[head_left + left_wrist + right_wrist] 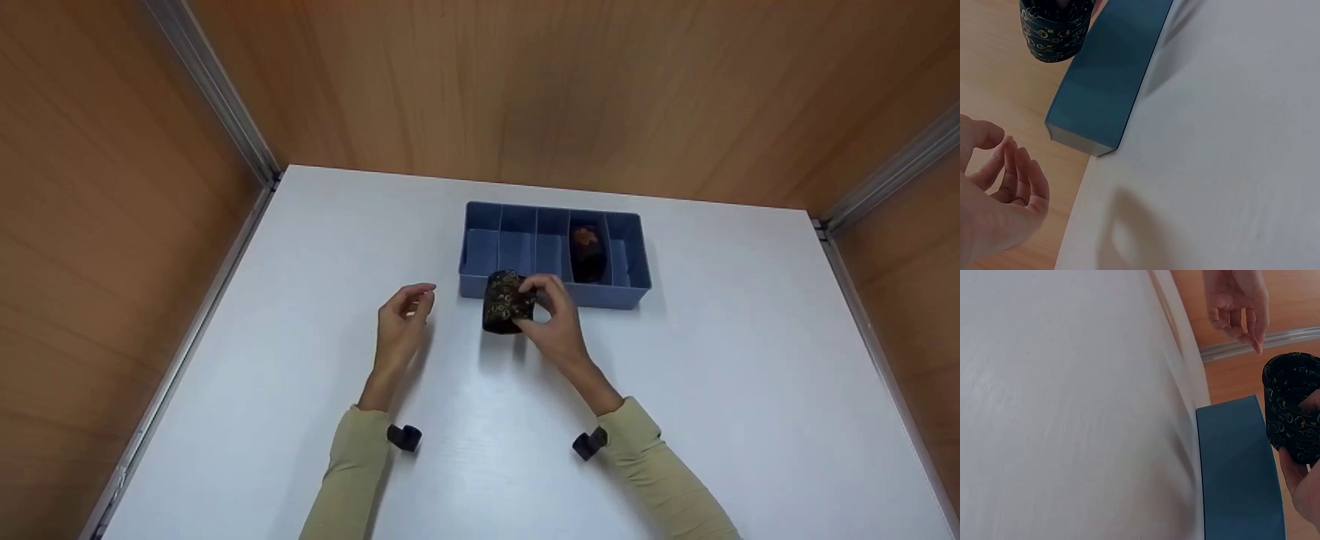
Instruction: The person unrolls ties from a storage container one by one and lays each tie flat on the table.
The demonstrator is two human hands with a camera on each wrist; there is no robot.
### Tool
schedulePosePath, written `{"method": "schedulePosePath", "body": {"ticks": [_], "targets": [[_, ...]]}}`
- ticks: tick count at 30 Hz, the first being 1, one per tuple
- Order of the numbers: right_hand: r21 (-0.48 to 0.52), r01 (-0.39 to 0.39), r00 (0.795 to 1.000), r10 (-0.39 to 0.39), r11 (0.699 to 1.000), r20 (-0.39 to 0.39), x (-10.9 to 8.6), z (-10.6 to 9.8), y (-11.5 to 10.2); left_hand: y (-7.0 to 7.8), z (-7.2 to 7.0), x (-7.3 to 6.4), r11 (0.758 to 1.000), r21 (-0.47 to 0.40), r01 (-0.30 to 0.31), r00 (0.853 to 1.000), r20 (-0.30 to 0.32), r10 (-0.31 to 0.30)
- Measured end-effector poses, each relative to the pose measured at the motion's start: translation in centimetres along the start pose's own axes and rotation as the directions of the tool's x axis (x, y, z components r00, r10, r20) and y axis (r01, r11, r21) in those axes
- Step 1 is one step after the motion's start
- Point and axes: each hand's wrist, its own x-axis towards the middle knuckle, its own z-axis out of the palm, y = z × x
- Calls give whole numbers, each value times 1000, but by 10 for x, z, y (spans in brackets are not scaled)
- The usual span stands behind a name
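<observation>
My right hand point(559, 330) pinches a dark, hollow roll point(504, 304) with a small gold pattern, thumb and fingers on its right side. It looks like cloth, and it is held up over the near edge of a blue divided box point(611, 298). In the right wrist view the open end of the roll point(1280, 422) shows, with a fingertip inside it. My left hand point(401, 330) is raised left of the box, fingers loosely bent and nothing in them. Inside a right-of-middle compartment lies another dark roll point(589, 255) with an orange flower-like motif.
The box has several narrow compartments side by side and stands toward the back of the white table point(712, 360). Wooden panels point(540, 97) with metal rails point(217, 90) rise behind the table and at both sides.
</observation>
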Motion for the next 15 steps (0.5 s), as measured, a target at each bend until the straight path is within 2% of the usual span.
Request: {"method": "schedulePosePath", "body": {"ticks": [8, 15], "targets": [[-11, -27, 999, 27, 1000, 17, 0, 12, -1, -1, -8, -7, 1000, 20, -2, 1000, -9, 2], [-17, -9, 999, 10, 1000, 49, 2, 24, -1, 30, -12, -25, 999, 38, -10, 1000, -9, 11]]}}
